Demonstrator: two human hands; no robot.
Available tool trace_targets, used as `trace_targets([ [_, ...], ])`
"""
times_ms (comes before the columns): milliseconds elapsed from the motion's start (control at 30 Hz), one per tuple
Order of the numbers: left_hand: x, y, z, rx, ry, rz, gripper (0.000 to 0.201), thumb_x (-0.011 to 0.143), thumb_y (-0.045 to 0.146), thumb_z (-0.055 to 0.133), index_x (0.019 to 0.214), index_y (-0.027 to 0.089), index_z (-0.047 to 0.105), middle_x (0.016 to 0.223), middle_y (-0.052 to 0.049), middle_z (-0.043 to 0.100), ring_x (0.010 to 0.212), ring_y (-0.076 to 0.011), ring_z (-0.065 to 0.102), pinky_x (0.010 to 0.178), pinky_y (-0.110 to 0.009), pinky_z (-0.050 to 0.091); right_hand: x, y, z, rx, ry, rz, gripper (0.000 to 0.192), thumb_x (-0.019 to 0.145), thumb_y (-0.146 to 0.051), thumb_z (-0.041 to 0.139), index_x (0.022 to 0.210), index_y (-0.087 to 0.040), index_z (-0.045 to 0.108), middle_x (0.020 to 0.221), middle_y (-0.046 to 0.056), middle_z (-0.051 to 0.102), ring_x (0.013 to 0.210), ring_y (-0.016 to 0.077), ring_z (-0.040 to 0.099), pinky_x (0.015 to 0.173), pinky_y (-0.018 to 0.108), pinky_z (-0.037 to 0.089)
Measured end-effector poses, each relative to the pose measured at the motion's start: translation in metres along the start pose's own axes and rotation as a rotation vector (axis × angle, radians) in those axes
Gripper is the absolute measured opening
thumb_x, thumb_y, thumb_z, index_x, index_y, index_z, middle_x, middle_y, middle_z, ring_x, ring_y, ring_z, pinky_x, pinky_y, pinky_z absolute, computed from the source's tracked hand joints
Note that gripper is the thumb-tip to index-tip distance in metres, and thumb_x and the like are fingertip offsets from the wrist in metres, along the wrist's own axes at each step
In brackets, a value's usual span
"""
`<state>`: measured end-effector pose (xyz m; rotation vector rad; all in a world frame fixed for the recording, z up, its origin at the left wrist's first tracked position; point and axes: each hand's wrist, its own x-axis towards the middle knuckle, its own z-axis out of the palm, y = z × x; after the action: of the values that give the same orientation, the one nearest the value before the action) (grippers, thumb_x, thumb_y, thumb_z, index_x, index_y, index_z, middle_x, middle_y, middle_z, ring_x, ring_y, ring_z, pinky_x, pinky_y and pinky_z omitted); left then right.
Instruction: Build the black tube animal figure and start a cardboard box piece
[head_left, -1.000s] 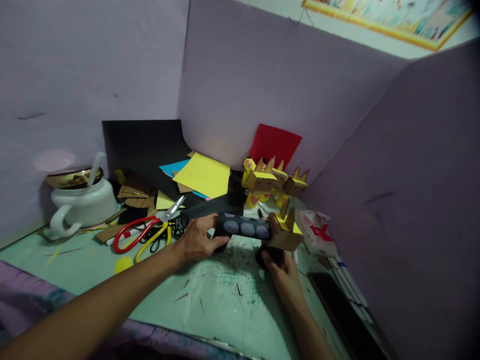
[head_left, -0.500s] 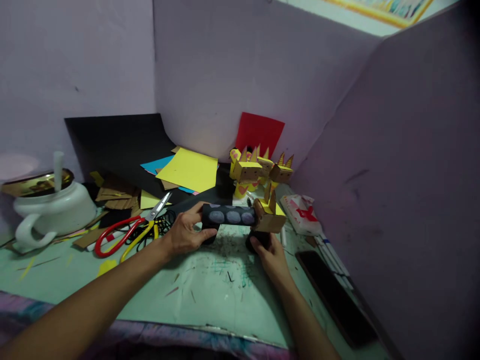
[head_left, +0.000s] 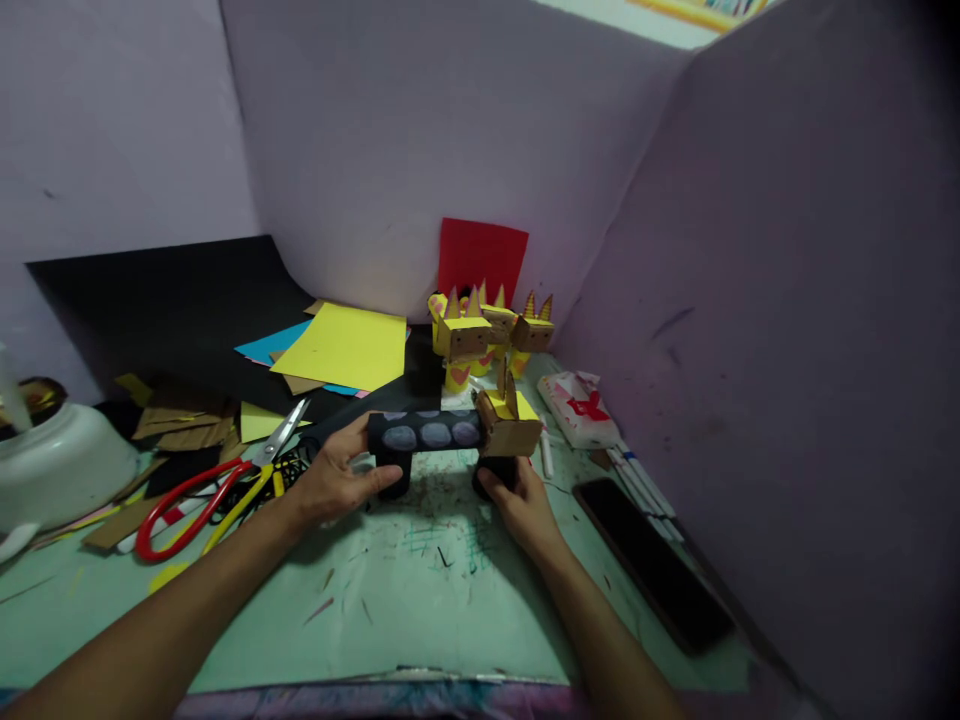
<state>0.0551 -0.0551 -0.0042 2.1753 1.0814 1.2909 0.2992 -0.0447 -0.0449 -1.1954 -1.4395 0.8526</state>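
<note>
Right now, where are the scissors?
The scissors lie on the table, left of the left hand, beside the white pot.

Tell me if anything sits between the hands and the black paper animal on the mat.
Nothing visible does. The left hand already grips the rear of the black paper animal, and the right hand touches its front leg below the cardboard head. The scissors lie off to the left.

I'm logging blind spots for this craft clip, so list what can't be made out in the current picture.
Head view only:
- White pot: cut off by the left edge.
- Black paper animal: its front leg is covered by the right hand; the left hand hides its rear end.
- Small paper figures: faces too small and dim.
- Framed picture: cut off by the top edge.
- Packet: print unreadable.
</note>
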Motion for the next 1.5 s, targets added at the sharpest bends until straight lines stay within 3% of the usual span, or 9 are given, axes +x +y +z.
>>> trace_targets([
  [367,0.0,-0.01,0.002,0.162,-0.03,0.02,0.041,0.064,0.025,0.07,0.104,0.022,0.06,0.097,-0.005,0.063,0.091,-0.0241,0.058,0.082,-0.035,0.049,0.0,0.005,-0.001,-0.002,-0.009,-0.015,0.036,0.066,-0.029,0.061,0.099,-0.016,0.055,0.098,0.008,0.063,0.093,0.0239,0.055,0.083,0.036,0.04],
  [733,0.002,-0.006,0.003,0.091,-0.032,-0.023,0.027,0.066,0.025,0.068,0.093,0.02,0.063,0.088,-0.005,0.067,0.081,-0.0223,0.061,0.078,-0.036,0.05,0.0,0.006,-0.001,-0.03,0.0,-0.034,0.033,0.068,-0.029,0.06,0.097,-0.016,0.055,0.097,0.007,0.063,0.091,0.0238,0.055,0.082,0.036,0.041],
  [967,0.004,-0.002,0.002,-0.012,-0.006,-0.076,0.028,0.064,0.022,0.069,0.092,0.02,0.066,0.093,-0.004,0.068,0.086,-0.0233,0.061,0.082,-0.035,0.049,-0.001,0.005,-0.001,-0.038,-0.015,-0.038,0.036,0.068,-0.029,0.06,0.101,-0.016,0.054,0.102,0.008,0.062,0.095,0.024,0.055,0.083,0.035,0.041],
  [1100,0.008,0.001,0.0,-0.052,-0.058,-0.087,0.029,0.064,0.02,0.068,0.092,0.02,0.067,0.09,-0.003,0.069,0.083,-0.0223,0.062,0.079,-0.032,0.051,0.0,0.007,-0.001,-0.05,-0.006,-0.031,0.033,0.067,-0.028,0.06,0.098,-0.016,0.055,0.097,0.008,0.063,0.091,0.0241,0.055,0.081,0.036,0.041],
  [1300,0.011,0.004,-0.003,0.053,-0.17,-0.022,0.021,0.068,0.02,0.064,0.089,0.016,0.065,0.094,-0.006,0.066,0.089,-0.0214,0.06,0.084,-0.033,0.048,0.001,0.006,-0.001,-0.04,-0.013,-0.017,0.037,0.068,-0.031,0.059,0.1,-0.015,0.053,0.098,0.009,0.062,0.092,0.0251,0.055,0.081,0.037,0.041],
  [1500,0.005,0.002,0.0,0.011,-0.1,-0.115,0.03,0.069,0.025,0.064,0.098,0.017,0.062,0.097,-0.006,0.067,0.09,-0.0225,0.061,0.083,-0.034,0.049,-0.001,0.001,0.0,-0.018,-0.021,-0.025,0.034,0.068,-0.03,0.059,0.098,-0.016,0.054,0.097,0.008,0.063,0.093,0.0243,0.056,0.083,0.036,0.042],
])
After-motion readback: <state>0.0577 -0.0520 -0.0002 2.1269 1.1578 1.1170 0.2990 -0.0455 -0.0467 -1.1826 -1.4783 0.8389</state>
